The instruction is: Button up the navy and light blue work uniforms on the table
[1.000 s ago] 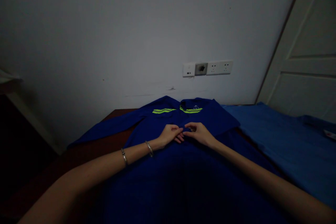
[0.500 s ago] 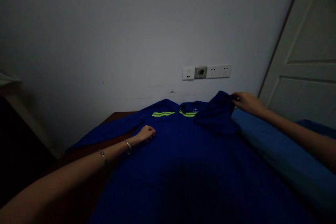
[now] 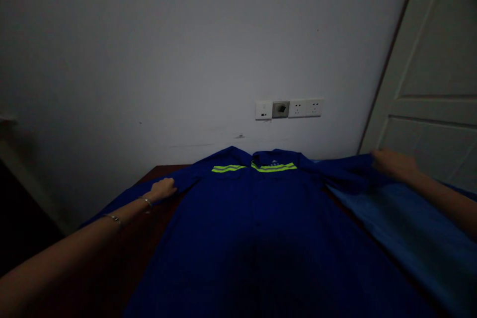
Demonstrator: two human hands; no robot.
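Note:
A dark blue work jacket [image 3: 219, 223] with yellow-green reflective chest stripes lies spread out, its collar toward the wall. My right hand [image 3: 395, 164], slightly blurred, is closed on the end of the right-side sleeve [image 3: 346, 164] and holds it stretched out to the right. On the other side, my left hand [image 3: 163, 189], with bracelets on the wrist, is over the left-side sleeve [image 3: 130, 201]. Its fingers are curled closed, and whether fabric is pinched in them is hidden.
The jacket lies on a reddish-brown table [image 3: 149, 238] against a pale wall [image 3: 167, 59]. Lighter blue cloth [image 3: 402, 218] lies on the right. Wall sockets [image 3: 288, 108] sit above the collar, and a panelled door [image 3: 432, 79] stands at right.
My right hand has drawn the bunched sleeve outward to the right, so it is now extended and the right chest stripe is uncovered. My left hand has moved left from the chest to the sleeve.

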